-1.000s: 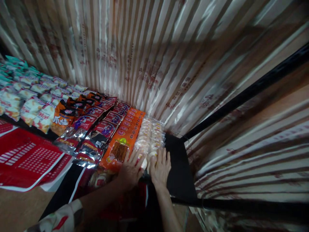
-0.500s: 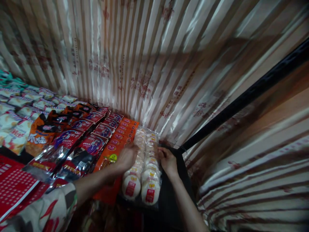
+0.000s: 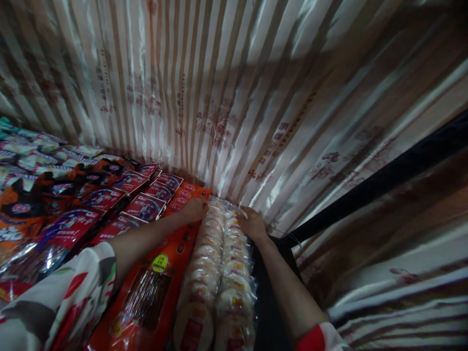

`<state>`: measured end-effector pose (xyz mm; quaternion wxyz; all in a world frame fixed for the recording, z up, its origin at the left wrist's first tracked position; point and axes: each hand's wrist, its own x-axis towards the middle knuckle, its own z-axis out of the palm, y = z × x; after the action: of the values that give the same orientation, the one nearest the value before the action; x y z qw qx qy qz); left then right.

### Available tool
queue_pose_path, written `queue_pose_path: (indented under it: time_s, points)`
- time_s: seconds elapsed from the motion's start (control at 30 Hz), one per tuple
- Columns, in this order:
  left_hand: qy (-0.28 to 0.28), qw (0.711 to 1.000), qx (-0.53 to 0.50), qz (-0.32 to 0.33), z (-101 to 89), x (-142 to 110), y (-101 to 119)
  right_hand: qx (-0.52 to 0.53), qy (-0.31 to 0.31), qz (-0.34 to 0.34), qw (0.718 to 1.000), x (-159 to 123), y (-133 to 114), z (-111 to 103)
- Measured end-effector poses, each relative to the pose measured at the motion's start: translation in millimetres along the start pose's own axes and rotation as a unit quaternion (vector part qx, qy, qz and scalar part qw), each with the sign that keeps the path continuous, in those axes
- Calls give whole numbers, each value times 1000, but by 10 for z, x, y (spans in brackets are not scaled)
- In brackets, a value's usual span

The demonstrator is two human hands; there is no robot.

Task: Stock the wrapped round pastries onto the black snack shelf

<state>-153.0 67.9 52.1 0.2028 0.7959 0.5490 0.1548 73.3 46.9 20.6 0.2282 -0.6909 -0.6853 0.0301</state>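
Note:
Two rows of round white cakes in clear wrappers, each with a red-and-yellow label (image 3: 193, 331), lie overlapping in front of me. At the far left edge of the rows is my left hand (image 3: 195, 209), its fingers closed on the wrapper of the end pack. My right hand (image 3: 253, 224) grips the far right edge, thumb and fingers together on the clear plastic. Under my left forearm lies a row of orange packets (image 3: 177, 265) with a dark window showing thin brown sticks.
Red packets (image 3: 146, 207), orange-and-black bags (image 3: 22, 209) and white bags (image 3: 40, 161) stand in rows to the left. A striped, printed curtain (image 3: 215, 97) hangs behind. A black pole (image 3: 365, 190) slants in from the right above a black surface (image 3: 268, 302).
Both hands have moved farther away along the cake rows to their far end. The view has come closer, so the cakes and orange packets look larger.

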Motion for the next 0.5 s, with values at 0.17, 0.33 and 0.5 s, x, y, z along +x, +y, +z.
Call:
queue_pose_path:
  time_s: [0.17, 0.33, 0.5]
  points:
    - [59, 998, 26, -25, 32, -166, 69, 89, 58, 19, 994, -176, -1, -51]
    - [113, 987, 93, 63, 15, -875, 148, 227, 66, 125, 964, -730, -71, -262]
    - [117, 967, 109, 196, 223, -1947, 357, 317, 41, 172, 932, -1311, -210, -249]
